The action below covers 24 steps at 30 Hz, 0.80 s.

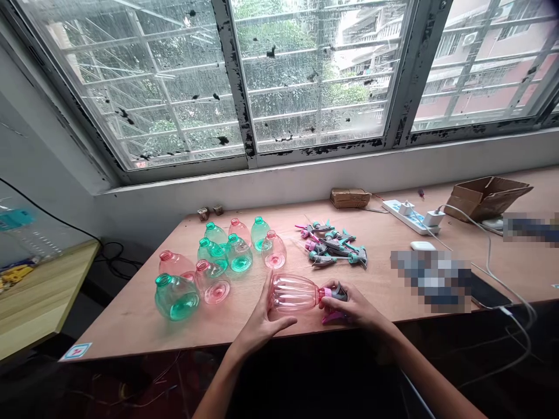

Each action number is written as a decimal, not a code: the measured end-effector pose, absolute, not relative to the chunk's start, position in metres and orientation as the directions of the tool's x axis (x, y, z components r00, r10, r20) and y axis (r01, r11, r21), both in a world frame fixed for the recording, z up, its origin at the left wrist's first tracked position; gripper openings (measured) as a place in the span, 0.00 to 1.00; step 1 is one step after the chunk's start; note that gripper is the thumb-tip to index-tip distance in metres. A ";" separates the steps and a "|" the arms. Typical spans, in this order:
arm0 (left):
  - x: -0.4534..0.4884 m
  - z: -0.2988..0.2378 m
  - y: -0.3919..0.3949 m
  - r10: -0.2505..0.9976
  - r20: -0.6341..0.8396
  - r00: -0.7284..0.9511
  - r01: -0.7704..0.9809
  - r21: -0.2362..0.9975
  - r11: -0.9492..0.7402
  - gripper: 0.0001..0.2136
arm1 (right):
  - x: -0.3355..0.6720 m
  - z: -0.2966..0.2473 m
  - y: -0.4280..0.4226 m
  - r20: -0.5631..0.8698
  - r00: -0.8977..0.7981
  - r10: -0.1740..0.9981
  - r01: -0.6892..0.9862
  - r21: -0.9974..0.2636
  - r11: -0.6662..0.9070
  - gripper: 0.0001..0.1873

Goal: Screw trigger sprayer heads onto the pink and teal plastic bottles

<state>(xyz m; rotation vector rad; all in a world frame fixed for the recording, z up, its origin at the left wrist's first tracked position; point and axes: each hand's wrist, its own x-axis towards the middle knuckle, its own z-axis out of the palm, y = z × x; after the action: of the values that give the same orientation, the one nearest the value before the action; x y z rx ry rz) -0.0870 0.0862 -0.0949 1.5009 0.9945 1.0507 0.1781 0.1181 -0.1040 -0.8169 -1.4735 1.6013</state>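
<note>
A clear pink spray bottle (294,293) lies sideways between my hands, its base to the left and its neck to the right. My right hand (351,305) is closed around the grey and pink spray head (338,293) at the neck; a pink trigger shows below the fingers. At the bottle's base, my left hand (259,320) has its fingers stretched along the bottom and the thumb spread away below. Several pink and green bottles without heads, such as a green bottle (177,298), stand to the left. Beyond my right hand lies a pile of spray heads (334,244).
A power strip (410,216) with plugged-in chargers and white cables sits at the right. Near it are an open cardboard box (484,198), a white case (423,246) and a dark phone (491,289). A small brown box (349,198) rests by the window wall.
</note>
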 end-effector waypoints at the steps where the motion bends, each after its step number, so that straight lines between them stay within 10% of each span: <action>1: -0.087 -0.096 0.087 0.952 0.114 0.284 0.064 0.988 -0.137 0.51 | 0.178 -0.104 0.118 0.054 -0.475 0.878 -0.125 -0.992 -0.006 0.19; 24: -0.088 -0.095 0.086 0.944 0.102 0.315 0.004 0.994 -0.109 0.50 | 0.178 -0.104 0.118 0.061 -0.443 0.894 -0.149 -0.989 -0.007 0.18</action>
<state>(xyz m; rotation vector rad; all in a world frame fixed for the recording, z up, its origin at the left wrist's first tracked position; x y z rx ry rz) -0.0884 0.0863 -0.0955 1.4371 0.9314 1.0328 0.1780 0.1182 -0.1043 -0.8214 -1.4328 1.5823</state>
